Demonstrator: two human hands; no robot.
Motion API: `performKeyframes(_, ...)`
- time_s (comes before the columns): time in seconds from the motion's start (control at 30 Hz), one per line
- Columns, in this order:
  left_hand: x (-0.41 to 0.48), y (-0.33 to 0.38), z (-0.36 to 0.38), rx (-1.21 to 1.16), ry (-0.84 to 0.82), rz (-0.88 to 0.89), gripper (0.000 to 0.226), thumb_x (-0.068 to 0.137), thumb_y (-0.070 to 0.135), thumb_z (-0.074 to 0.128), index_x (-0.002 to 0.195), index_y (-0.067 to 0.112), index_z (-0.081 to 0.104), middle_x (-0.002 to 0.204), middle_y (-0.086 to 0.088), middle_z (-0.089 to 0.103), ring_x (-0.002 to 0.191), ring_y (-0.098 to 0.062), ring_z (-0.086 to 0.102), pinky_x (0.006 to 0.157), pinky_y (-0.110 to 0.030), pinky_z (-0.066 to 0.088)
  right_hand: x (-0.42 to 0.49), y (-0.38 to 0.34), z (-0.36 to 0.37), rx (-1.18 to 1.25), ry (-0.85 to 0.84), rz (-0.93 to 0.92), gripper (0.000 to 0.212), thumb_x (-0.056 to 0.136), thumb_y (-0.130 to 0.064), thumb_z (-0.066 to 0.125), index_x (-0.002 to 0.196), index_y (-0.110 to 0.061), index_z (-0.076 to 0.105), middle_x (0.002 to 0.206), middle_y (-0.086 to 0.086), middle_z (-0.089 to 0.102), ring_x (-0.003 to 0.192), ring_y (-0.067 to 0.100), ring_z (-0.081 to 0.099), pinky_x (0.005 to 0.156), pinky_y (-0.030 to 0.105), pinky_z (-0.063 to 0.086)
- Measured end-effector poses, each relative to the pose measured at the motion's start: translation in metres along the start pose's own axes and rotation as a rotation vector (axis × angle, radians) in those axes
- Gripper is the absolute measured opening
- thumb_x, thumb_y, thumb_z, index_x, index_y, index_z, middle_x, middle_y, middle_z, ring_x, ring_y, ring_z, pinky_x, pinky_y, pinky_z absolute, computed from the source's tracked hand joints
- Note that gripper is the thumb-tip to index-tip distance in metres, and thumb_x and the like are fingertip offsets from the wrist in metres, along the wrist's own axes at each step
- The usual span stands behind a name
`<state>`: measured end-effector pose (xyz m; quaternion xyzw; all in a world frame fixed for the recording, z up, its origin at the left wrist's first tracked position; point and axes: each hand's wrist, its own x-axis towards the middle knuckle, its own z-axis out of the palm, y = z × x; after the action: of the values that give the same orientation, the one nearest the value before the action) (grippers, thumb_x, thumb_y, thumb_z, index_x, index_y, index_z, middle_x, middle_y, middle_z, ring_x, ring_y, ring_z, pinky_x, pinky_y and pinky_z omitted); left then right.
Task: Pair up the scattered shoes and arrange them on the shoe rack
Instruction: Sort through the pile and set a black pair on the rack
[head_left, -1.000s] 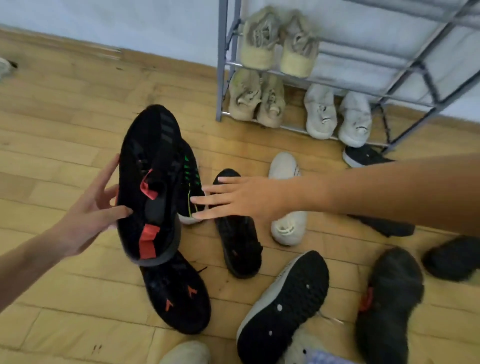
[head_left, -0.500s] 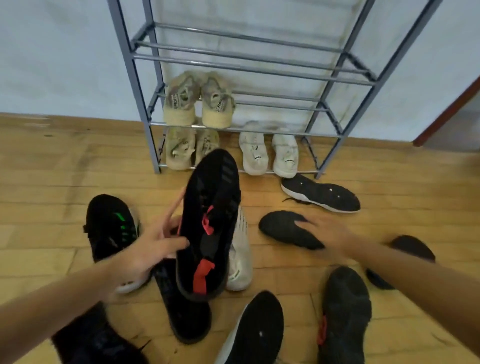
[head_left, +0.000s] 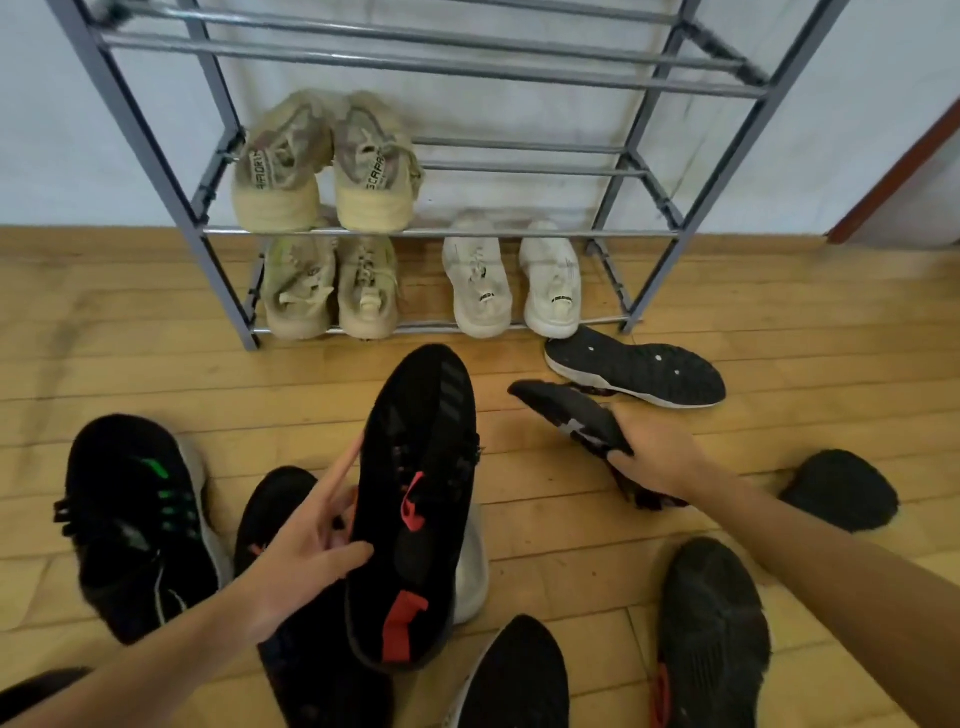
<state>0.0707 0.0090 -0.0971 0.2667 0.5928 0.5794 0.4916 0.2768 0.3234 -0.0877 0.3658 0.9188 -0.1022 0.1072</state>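
My left hand (head_left: 306, 556) grips a black shoe with red tabs (head_left: 415, 499) by its side, held above the floor with the toe pointing at the grey metal shoe rack (head_left: 156, 156). My right hand (head_left: 657, 457) is closed on a second black shoe (head_left: 571, 415), tilted with its toe lifted off the floor. The rack holds a beige pair (head_left: 322, 166) on the second shelf, and on the bottom shelf another beige pair (head_left: 332, 286) and a white pair (head_left: 514, 280).
More black shoes lie on the wooden floor: one with green marks (head_left: 135, 519) at left, one sole-up (head_left: 639, 369) by the rack's right leg, one (head_left: 841, 493) at far right, and others (head_left: 711, 639) near the bottom edge. A white wall stands behind the rack.
My right hand has closed on the black shoe it was reaching over and tilted its toe up. The left hand keeps holding the red-tabbed shoe. The view has moved closer to the rack.
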Motion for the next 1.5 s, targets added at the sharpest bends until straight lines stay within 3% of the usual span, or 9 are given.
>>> performKeyframes(0.1, -0.002, 0.012, -0.009, 0.015, 0.033, 0.01, 0.098, 0.082, -0.021, 0.052, 0.132, 0.061, 0.03, 0.118, 0.007, 0.068, 0.098, -0.02, 0.069, 0.074, -0.034, 0.059, -0.022, -0.016, -0.026, 0.831, -0.048, 0.091, 0.047, 0.084, -0.011, 0.059, 0.128, -0.022, 0.048, 0.12, -0.005, 0.06, 0.115, 0.02, 0.055, 0.093, 0.037, 0.045)
performKeyframes(0.2, -0.005, 0.027, -0.015, 0.033, 0.012, 0.007, 0.099, 0.085, -0.021, 0.047, 0.136, 0.061, 0.024, 0.12, 0.007, 0.067, 0.097, -0.025, 0.069, 0.072, -0.038, 0.06, -0.057, -0.048, -0.028, 1.482, -0.236, 0.141, 0.052, 0.069, -0.012, 0.061, 0.119, -0.023, 0.055, 0.115, 0.005, 0.066, 0.11, 0.026, 0.06, 0.083, 0.04, 0.05)
performKeyframes(0.4, -0.009, 0.034, -0.007, 0.073, -0.025, -0.004, 0.099, 0.076, -0.006, 0.06, 0.139, 0.06, 0.02, 0.119, 0.0, 0.067, 0.098, -0.03, 0.067, 0.076, -0.043, 0.056, -0.085, -0.107, 0.014, 1.745, -0.504, 0.218, 0.06, 0.063, -0.004, 0.056, 0.121, -0.021, 0.053, 0.113, 0.009, 0.067, 0.1, 0.026, 0.066, 0.073, 0.036, 0.054)
performKeyframes(0.53, -0.015, 0.029, -0.008, 0.049, -0.003, -0.036, 0.1, 0.084, -0.015, 0.055, 0.138, 0.061, 0.02, 0.123, 0.005, 0.065, 0.103, -0.04, 0.062, 0.075, -0.046, 0.055, -0.086, -0.114, 0.015, 1.767, -0.499, 0.224, 0.044, 0.078, 0.003, 0.05, 0.116, -0.02, 0.055, 0.112, 0.01, 0.066, 0.1, 0.027, 0.065, 0.078, 0.038, 0.053)
performKeyframes(0.8, -0.007, 0.022, -0.007, 0.083, 0.046, -0.047, 0.101, 0.081, -0.011, 0.059, 0.139, 0.061, 0.018, 0.122, 0.001, 0.065, 0.097, -0.028, 0.067, 0.077, -0.049, 0.055, -0.078, -0.114, 0.014, 1.718, -0.492, 0.227, 0.048, 0.085, 0.006, 0.042, 0.124, -0.019, 0.051, 0.116, 0.009, 0.064, 0.103, 0.026, 0.063, 0.087, 0.041, 0.053)
performKeyframes(0.93, -0.006, 0.016, -0.004, 0.037, 0.034, -0.029, 0.099, 0.07, -0.001, 0.062, 0.134, 0.065, 0.025, 0.123, -0.003, 0.064, 0.1, -0.041, 0.059, 0.075, -0.051, 0.051, -0.063, -0.093, 0.024, 1.752, -0.306, 0.339, 0.052, 0.084, 0.005, 0.051, 0.125, -0.027, 0.049, 0.119, 0.01, 0.064, 0.109, 0.029, 0.061, 0.097, 0.049, 0.048)
performKeyframes(1.07, -0.011, 0.014, -0.002, 0.004, 0.03, -0.04, 0.1, 0.079, -0.011, 0.061, 0.135, 0.064, 0.026, 0.125, -0.005, 0.063, 0.093, -0.038, 0.059, 0.059, -0.035, 0.059, -0.042, -0.069, 0.036, 1.696, -0.17, 0.465, 0.053, 0.084, 0.0, 0.055, 0.13, -0.023, 0.042, 0.115, 0.008, 0.064, 0.104, 0.026, 0.062, 0.081, 0.04, 0.054)
performKeyframes(1.33, -0.014, 0.011, 0.001, 0.033, 0.047, -0.052, 0.099, 0.071, -0.003, 0.062, 0.134, 0.065, 0.026, 0.127, -0.002, 0.062, 0.092, -0.035, 0.055, 0.062, -0.039, 0.052, -0.022, -0.046, 0.058, 0.687, 0.1, 0.454, 0.075, 0.072, -0.033, 0.079, 0.135, -0.018, 0.04, 0.128, 0.009, 0.054, 0.118, 0.025, 0.053, 0.095, 0.041, 0.048)
performKeyframes(1.5, -0.015, 0.008, 0.0, 0.015, 0.034, -0.05, 0.1, 0.081, -0.015, 0.058, 0.134, 0.064, 0.027, 0.128, 0.001, 0.06, 0.082, -0.017, 0.07, 0.056, -0.029, 0.059, -0.036, -0.04, 0.064, 0.847, 0.165, 0.483, 0.072, 0.078, -0.034, 0.073, 0.137, -0.019, 0.036, 0.132, 0.01, 0.047, 0.119, 0.023, 0.049, 0.097, 0.038, 0.046)
